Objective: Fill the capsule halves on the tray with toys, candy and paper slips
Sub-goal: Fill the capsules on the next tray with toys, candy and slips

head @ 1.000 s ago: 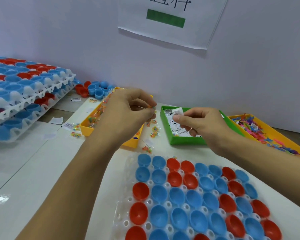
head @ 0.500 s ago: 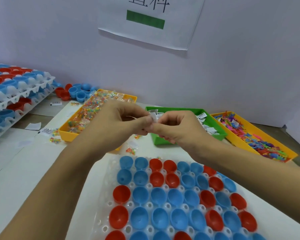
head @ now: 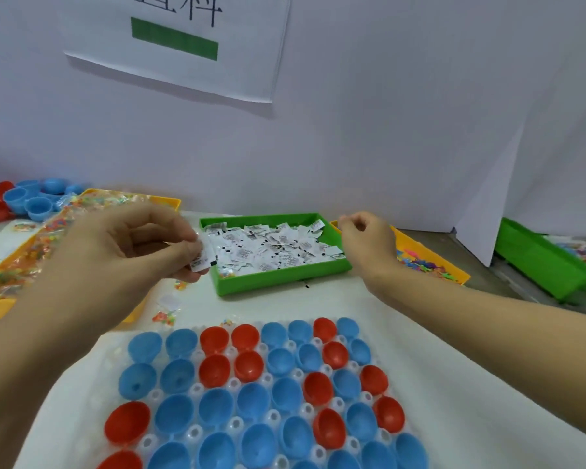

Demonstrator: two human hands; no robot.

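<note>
Head view: the left hand [head: 129, 245] pinches one paper slip [head: 202, 257] between thumb and fingers, just left of the green bin [head: 278, 279] heaped with slips. The right hand [head: 367, 240] hangs over the toy bin [head: 430, 262], fingers curled; whether it holds anything cannot be told. The clear tray [head: 105, 353] near the person carries blue and red capsule halves [head: 214, 368], all empty. One candy bin [head: 0, 304] lies left.
</note>
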